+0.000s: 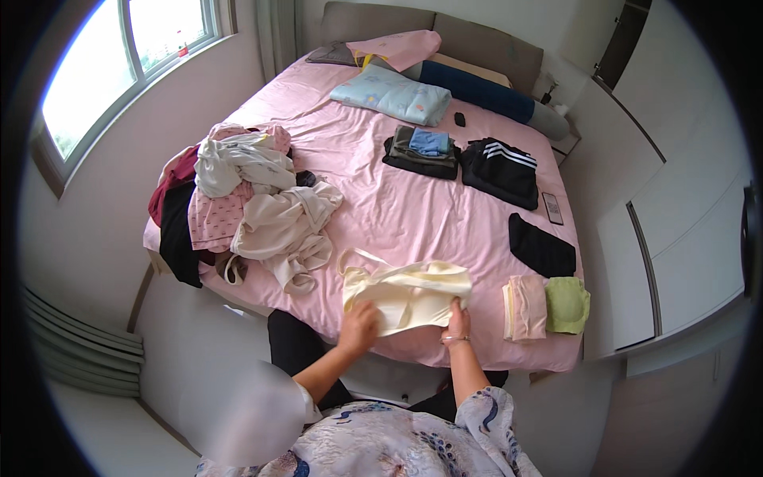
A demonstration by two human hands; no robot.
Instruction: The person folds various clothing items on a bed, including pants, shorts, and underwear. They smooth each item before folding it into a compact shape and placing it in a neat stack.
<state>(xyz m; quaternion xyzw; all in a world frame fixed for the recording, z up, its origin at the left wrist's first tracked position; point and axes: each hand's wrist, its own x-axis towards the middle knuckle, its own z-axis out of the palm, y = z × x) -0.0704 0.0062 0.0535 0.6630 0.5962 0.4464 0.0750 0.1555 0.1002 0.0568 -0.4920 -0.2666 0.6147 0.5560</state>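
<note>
A pale yellow strappy bra top point(417, 296) lies spread at the near edge of the bed, one thin strap looping out to its upper left. My right hand point(457, 324), with a bracelet at the wrist, pinches its lower right edge, thumb on top. At the lower left side of the same garment, my left hand point(362, 324) is closed with its fingers curled in; it is a little blurred, and its fingertips are hidden against the cloth.
A heap of rumpled clothes point(246, 191) covers the bed's left side. Folded pink point(526, 308) and green point(567, 305) garments lie near right. Beyond them are black folded clothes point(542, 245), a phone point(552, 208), more folded stacks point(421, 151) and a light-blue quilt point(391, 95).
</note>
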